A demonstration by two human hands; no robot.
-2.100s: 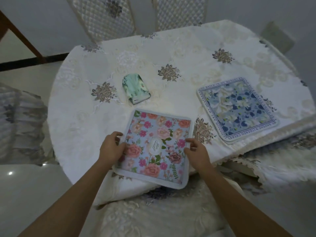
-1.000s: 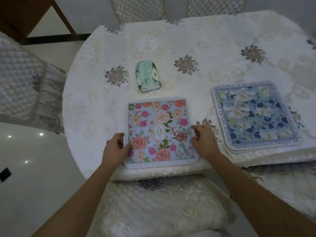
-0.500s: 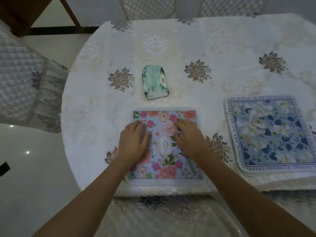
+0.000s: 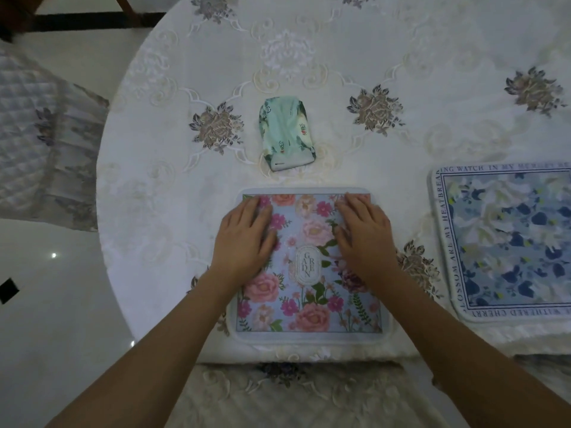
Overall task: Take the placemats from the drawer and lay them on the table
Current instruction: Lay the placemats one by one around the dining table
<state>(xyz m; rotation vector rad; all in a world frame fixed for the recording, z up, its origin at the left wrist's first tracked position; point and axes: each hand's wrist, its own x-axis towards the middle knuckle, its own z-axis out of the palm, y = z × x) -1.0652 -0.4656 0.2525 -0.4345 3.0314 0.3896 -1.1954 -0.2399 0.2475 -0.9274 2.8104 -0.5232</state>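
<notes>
left hand point(image 4: 244, 239) and right hand point(image 4: 364, 236) lie flat, fingers spread open, palms pressing the pink floral placemat point(image 4: 309, 291) on the worktop point(image 4: 154, 168), gripping nothing.

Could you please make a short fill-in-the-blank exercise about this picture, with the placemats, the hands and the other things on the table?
1. Both hands lie flat on the placemat printed with pink ____.
2. The left hand and the right hand rest on the floral placemat with fingers ____, gripping nothing.
3. The blue placemat lies to the ____ of the floral one.
4. Beyond the floral placemat lies a small ____ packet on the tablecloth.

Missing words: flowers; open; right; green
</notes>
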